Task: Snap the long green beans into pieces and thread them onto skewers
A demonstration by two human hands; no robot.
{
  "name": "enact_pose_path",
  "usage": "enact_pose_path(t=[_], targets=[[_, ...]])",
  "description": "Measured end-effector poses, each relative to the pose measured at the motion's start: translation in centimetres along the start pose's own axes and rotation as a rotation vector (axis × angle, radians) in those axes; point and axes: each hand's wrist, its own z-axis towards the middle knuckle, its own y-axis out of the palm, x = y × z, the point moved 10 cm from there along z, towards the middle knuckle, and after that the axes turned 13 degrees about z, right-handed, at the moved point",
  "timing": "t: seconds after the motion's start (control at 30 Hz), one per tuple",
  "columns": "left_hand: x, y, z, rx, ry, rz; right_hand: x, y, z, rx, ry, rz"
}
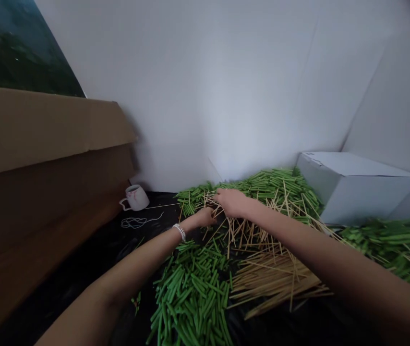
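My left hand [205, 217], with a beaded bracelet [180, 232] on its wrist, is closed low among thin sticks; what its fingers hold is too small to name. My right hand [231, 203] reaches over the sticks just right of it, fingers bent and pressed together, their contents hidden. Loose tan sticks [273, 278] lie in a heap below my right forearm. Cut green stalks [194, 293] form a pile in front of my left hand. Behind both hands, more green stalks [280, 185] are heaped against the wall, with some sticks lying across them.
A white mug [137, 198] stands at the left beside a tangled pale string [135, 222]. A large cardboard box [46, 129] fills the left side. At the right are a white box [363, 187] and another green pile [388, 240]. Black sheeting [93, 269] lies underneath.
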Motion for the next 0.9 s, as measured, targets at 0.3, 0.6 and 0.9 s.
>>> enact_pose_path(t=[0.3, 0.6, 0.9], targets=[[-2.2, -1.1, 0.0, 0.018, -0.034, -0.274, 3.5, 6.9, 5.0, 0.013, 0.013, -0.119], [-5.3, -4.0, -5.3, -0.134, 0.002, -0.929, 8.1, -2.6, 4.5, 0.361, 0.177, 0.143], [-6.6, -1.9, -8.0, -0.172, -0.070, -1.047, 12.8, -6.1, 6.1, 0.784, 0.290, 1.062]])
